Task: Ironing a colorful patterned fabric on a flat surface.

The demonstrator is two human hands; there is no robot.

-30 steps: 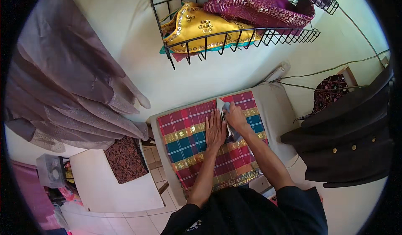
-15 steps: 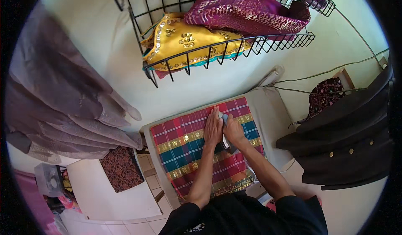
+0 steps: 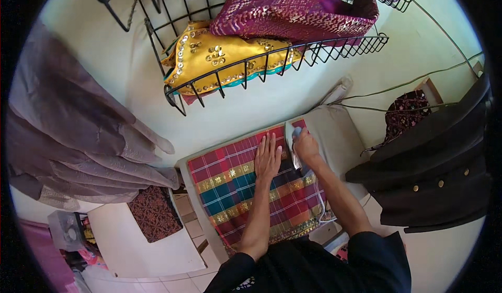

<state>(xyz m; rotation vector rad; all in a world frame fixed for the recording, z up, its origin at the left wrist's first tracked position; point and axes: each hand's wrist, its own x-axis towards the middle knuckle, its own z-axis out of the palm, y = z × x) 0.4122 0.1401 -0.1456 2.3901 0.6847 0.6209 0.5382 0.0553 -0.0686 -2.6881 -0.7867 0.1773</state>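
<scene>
A plaid cloth in red, teal and gold lies spread over a padded beige board. My left hand rests flat on it near the middle, fingers stretched out toward the wall. To its right, my right hand is wrapped round the handle of a clothes iron. The iron sits on the right part of the cloth, and my fingers hide much of its handle. From its rear a pale cord runs down over the cloth toward me.
Above hangs a black wire basket holding yellow sequined fabric and purple brocade. Grey-brown drapery hangs at left, a dark buttoned garment at right. A white table bears a folded dark patterned cloth.
My right hand has slid the iron rightward across the cloth, away from my left hand. The left hand stays about where it was, its fingers now more spread.
</scene>
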